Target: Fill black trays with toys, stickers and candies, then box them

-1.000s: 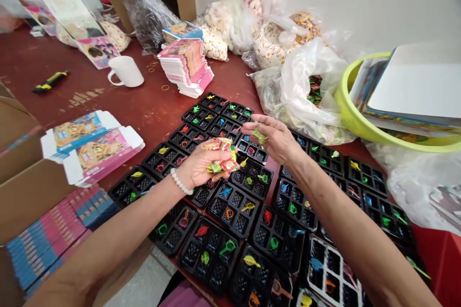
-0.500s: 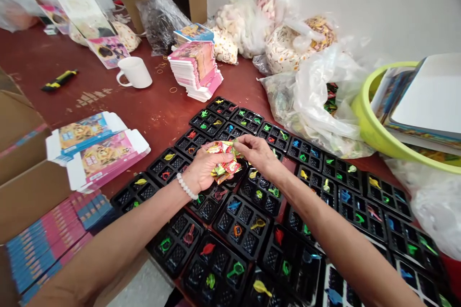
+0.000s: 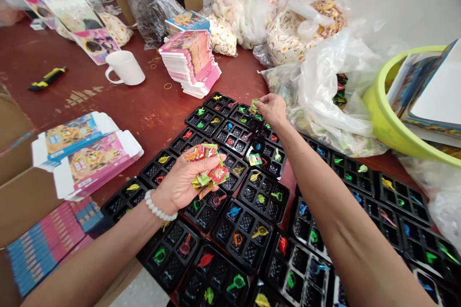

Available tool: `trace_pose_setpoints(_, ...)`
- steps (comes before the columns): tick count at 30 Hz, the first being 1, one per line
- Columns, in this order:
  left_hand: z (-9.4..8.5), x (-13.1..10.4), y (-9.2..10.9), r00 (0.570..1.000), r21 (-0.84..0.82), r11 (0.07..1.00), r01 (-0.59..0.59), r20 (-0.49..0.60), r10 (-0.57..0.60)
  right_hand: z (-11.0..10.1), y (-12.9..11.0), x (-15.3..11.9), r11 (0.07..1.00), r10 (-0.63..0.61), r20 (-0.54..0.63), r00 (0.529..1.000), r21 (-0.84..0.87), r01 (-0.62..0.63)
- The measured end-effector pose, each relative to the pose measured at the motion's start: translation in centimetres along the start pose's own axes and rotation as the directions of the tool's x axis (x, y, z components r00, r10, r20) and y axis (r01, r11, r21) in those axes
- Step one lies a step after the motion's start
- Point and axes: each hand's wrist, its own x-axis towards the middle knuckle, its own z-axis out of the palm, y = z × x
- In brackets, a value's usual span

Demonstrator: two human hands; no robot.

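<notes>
Near trays [image 3: 219, 273]: black, moulded into small compartments, bright plastic pieces in some; the thin walls look light and likely to skid if knocked.
Left hand [image 3: 180, 178]: above the trays, fingers curled around a wad of packets [image 3: 214, 172], thumb laid across the top.
Feel of the wad: probably almost weightless, soft and crinkly, the film slick; too hard a squeeze could send the outer ones sliding (several fan out past the fingers).
Lone packet [image 3: 255, 159]: resting on the middle tray [image 3: 268, 148], greenish with some red, apart from both hands.
Right hand [image 3: 272, 108]: farther out, fingers pinched narrow on one green packet [image 3: 255, 104] above the far tray [image 3: 236, 116]; I cannot tell whether the two touch.
Where to grip: an edge or corner, lightly between thumb and forefinger, would likely spare whatever is inside.
Plastic bag [image 3: 317, 81]: beyond the trays on the right, limp and translucent, red and green wrappers [image 3: 340, 91] showing inside; best gathered by its rim, I judge.
</notes>
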Motion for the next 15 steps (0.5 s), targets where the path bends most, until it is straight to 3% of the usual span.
trace_pose_setpoints(15, -0.53, 0.26, 0.30, 1.000, -0.051, 0.998, 0.019, 0.010, -0.019, 0.31, -0.94, 0.00, 0.983, 0.158, -0.014, 0.987, -0.096, -0.159)
